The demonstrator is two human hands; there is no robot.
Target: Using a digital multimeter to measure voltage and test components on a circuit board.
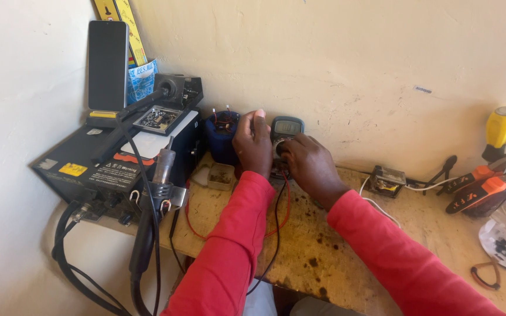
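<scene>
From the head view, I see my left hand [252,143] braced against the multimeter [284,136], which leans on the wall at the bench's [346,246] back edge so its screen faces me. My right hand [307,165] pinches its dial, grip clenched there. Whether the left grip clasps anything, I cannot tell. The black rework station [98,167] fills the left corner.

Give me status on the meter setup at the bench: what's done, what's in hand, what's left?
Done: meter stands against the wall, red and black leads trailing over the bench. In hand: right hand on its dial, left hand beside it by the blue part. Left: no probe tips are visible on anything; the reading is too small to tell.
</scene>
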